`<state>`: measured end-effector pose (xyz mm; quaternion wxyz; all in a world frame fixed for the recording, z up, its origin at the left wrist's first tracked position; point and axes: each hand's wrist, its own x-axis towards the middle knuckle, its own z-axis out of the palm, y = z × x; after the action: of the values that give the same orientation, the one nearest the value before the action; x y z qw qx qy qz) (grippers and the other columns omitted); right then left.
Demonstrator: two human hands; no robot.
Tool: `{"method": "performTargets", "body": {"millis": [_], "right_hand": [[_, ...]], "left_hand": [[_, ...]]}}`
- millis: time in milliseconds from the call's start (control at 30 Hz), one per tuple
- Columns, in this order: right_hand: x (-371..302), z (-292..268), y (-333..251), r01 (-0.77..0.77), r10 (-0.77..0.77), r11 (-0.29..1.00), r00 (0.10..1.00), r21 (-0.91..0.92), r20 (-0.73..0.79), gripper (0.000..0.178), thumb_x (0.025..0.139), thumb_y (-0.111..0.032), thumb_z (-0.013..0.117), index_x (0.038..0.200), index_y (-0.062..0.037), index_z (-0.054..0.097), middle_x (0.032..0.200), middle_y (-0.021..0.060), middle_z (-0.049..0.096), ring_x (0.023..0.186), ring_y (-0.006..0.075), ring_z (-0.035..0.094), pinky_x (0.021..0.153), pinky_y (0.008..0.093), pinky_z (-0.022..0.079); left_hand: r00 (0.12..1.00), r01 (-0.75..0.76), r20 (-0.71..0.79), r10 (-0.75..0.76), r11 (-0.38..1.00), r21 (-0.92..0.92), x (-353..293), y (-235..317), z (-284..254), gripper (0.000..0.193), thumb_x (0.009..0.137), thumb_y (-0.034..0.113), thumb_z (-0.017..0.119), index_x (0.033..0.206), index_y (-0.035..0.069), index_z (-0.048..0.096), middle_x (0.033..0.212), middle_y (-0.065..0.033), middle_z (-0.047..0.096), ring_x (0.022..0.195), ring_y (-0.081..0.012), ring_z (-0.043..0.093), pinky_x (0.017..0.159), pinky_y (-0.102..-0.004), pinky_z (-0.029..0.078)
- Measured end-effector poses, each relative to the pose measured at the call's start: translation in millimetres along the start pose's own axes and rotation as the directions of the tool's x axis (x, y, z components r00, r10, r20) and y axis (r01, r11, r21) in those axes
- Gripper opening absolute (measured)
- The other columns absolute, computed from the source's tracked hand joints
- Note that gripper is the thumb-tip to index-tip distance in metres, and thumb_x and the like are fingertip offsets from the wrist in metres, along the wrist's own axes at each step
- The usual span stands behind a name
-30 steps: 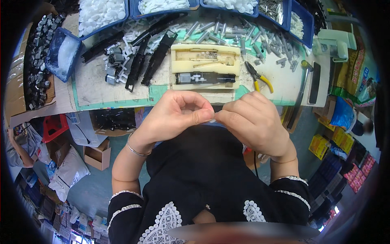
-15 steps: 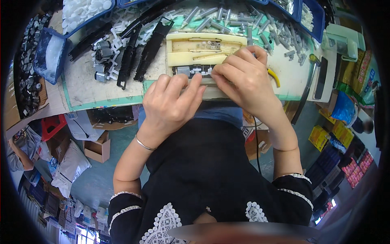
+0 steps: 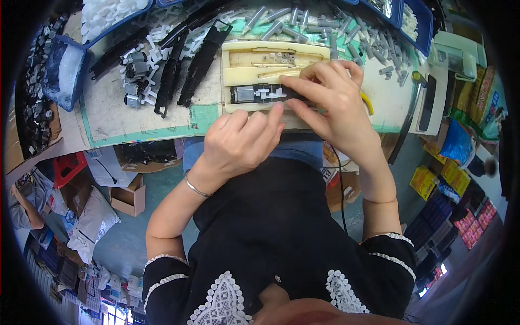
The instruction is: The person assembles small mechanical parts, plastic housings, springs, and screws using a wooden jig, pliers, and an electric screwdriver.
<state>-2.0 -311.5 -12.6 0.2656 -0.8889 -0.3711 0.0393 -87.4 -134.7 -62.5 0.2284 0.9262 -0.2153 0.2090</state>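
Observation:
A long black plastic housing point(image 3: 236, 101) lies in the near slot of a cream-coloured fixture point(image 3: 238, 77). It holds a small silver motor point(image 3: 246, 93) and white plastic gear parts point(image 3: 269, 95). My right hand point(image 3: 331, 100) straddles the housing, index fingertip at its far side and thumb at its near side, hiding its right end. Beside the near edge, my left hand point(image 3: 242, 142) is closed, with its index fingertip close to the right thumb. Whatever may be between the left fingers is too small or hidden to name.
Black housings point(image 3: 203, 65) and loose motors point(image 3: 136, 67) with white parts lie to the left. Grey tubular pieces point(image 3: 295, 33) are scattered behind the fixture. Blue bins point(image 3: 65, 81) stand along the edges. A hammer point(image 3: 407, 116) and a yellow-handled tool point(image 3: 367, 103) lie on the right.
My left hand has shifted slightly right and nearer to me, uncovering the motor. The right index finger has lifted away from the thumb, leaving the gear parts more visible.

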Motion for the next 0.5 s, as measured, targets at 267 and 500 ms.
{"method": "performTargets", "body": {"millis": [267, 500], "right_hand": [[19, -16, -11, 0.127, -0.094, 0.981, 0.972, -0.143, 0.215, 0.020, 0.068, -0.011, 0.069, 0.087, -0.0069, 0.067, 0.090, 0.0042, 0.051, 0.090, 0.0210, 0.050, 0.091, 0.0375, 0.031], [10, -4, -16, 0.136, -0.095, 0.970, 0.975, -0.204, 0.199, 0.026, 0.069, -0.008, 0.068, 0.094, -0.0057, 0.064, 0.090, 0.0043, 0.053, 0.090, 0.0207, 0.052, 0.093, 0.0371, 0.033]], "left_hand": [[0.983, -0.035, 0.181, 0.000, 0.980, 0.195, -5, 13, 5, 0.038, 0.076, 0.019, 0.065, 0.109, 0.002, 0.064, 0.068, 0.0002, 0.041, 0.057, -0.0121, 0.045, 0.050, -0.0249, 0.036], [0.999, 0.034, 0.033, -0.032, 0.996, -0.081, -3, -3, -8, 0.044, 0.074, 0.011, 0.064, 0.116, 0.001, 0.059, 0.072, -0.0026, 0.051, 0.057, -0.0142, 0.050, 0.048, -0.0277, 0.039]]}}
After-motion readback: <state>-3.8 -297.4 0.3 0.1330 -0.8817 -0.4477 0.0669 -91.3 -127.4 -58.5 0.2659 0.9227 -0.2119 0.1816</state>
